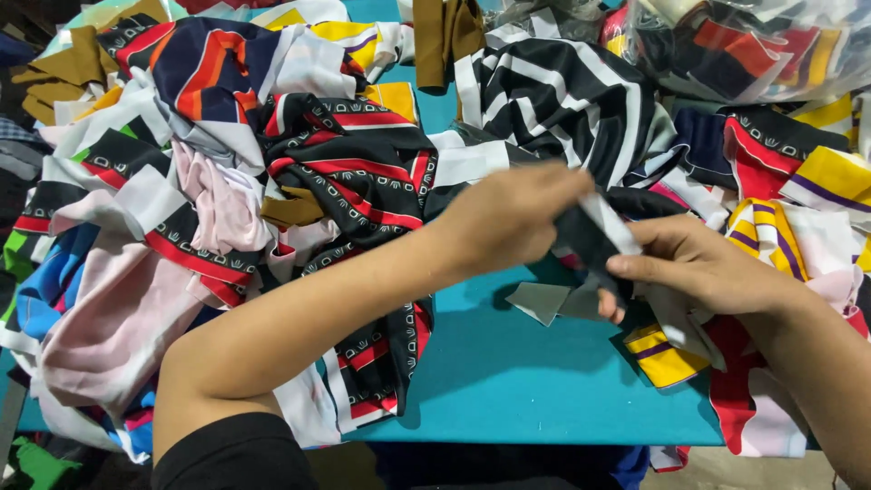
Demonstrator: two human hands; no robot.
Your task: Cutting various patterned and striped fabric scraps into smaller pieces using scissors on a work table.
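Both hands meet on one black-and-white fabric strip [594, 231] — the left hand [513, 218] pinches its upper end with fingers bunched, and the right hand [703, 268] clamps the lower part between thumb and forefinger. The strip hangs just above the teal table [526, 372], over the right half of its bare patch, a little in from the near edge.

Directly under the hands lie two small grey fabric scraps [549, 299] on the teal surface, and just right of them a yellow piece with purple stripes [662, 354] sits beneath the right wrist. Beside that, a red-and-white cloth [744, 399] spills over the near right edge.

Left of the left forearm, a black cloth with red bands and white trim [363, 181] runs from the middle of the table down to the near edge. Farther left a pale pink cloth [118, 327] lies heaped at the near left corner. Toward the far edge sits a black-and-white striped garment [562, 100], and a clear plastic bag of fabric [744, 45] fills the far right corner.
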